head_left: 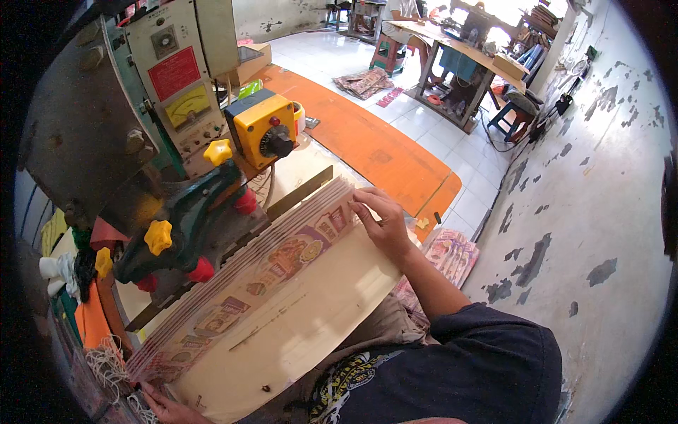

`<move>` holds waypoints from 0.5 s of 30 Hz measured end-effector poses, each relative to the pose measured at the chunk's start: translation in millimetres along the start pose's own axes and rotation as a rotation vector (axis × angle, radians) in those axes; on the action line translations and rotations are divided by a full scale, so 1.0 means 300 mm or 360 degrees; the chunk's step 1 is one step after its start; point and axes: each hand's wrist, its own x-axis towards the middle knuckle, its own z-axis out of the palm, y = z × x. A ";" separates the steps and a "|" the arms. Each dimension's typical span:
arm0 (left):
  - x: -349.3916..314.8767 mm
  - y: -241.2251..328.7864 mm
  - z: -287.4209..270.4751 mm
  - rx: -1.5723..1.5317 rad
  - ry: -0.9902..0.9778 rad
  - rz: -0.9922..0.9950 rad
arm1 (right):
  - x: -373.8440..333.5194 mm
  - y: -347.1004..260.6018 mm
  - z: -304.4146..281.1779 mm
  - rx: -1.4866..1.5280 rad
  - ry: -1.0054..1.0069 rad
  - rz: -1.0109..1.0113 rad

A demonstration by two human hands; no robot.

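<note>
A long printed plastic sheet [286, 263] with food pictures and pale stripes along its far edge lies slantwise across a cream work board [311, 311]. My right hand [381, 219] pinches the sheet's far right end between thumb and fingers. At the near left end my left hand [166, 408] is closed on the sheet's corner, partly cut off by the picture's lower edge. Just beyond the sheet runs a long metal bar [300, 192], under a dark green press head [191, 219] with yellow star knobs and red insulators.
A grey control box [169, 78] and a yellow switch box [265, 127] stand behind the press. An orange table [367, 148] extends beyond. More printed sheets [452, 254] lie by my right side, near a peeling wall [572, 212]. A person [402, 28] sits in the background.
</note>
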 end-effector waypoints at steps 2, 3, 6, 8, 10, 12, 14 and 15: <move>0.002 0.032 -0.015 -0.0090 -0.0001 0.0084 | 0.002 -0.003 0.005 0.0098 -0.0030 0.0097; 0.005 0.013 -0.022 -0.0121 -0.0009 0.0042 | 0.003 -0.009 0.010 0.0181 -0.0015 0.0167; 0.012 -0.270 0.047 -0.0327 -0.0162 -0.0112 | -0.005 -0.018 -0.014 0.0278 -0.0018 0.0345; 0.026 -0.524 -0.028 -0.0476 -0.0264 -0.0215 | 0.000 -0.008 0.013 0.0348 -0.0159 0.0382; 0.014 -0.355 0.042 -0.0461 -0.0286 -0.0397 | -0.011 -0.006 -0.021 0.0240 -0.0148 0.0342; 0.015 -0.299 0.020 -0.0394 -0.0255 -0.0453 | -0.009 -0.008 -0.015 0.0231 -0.0162 0.0288; 0.021 -0.324 0.009 -0.0325 -0.0250 -0.0392 | -0.011 -0.007 -0.012 0.0242 -0.0162 0.0245; 0.021 -0.303 0.001 -0.0391 -0.0269 -0.0414 | -0.005 -0.010 -0.009 0.0231 -0.0174 0.0225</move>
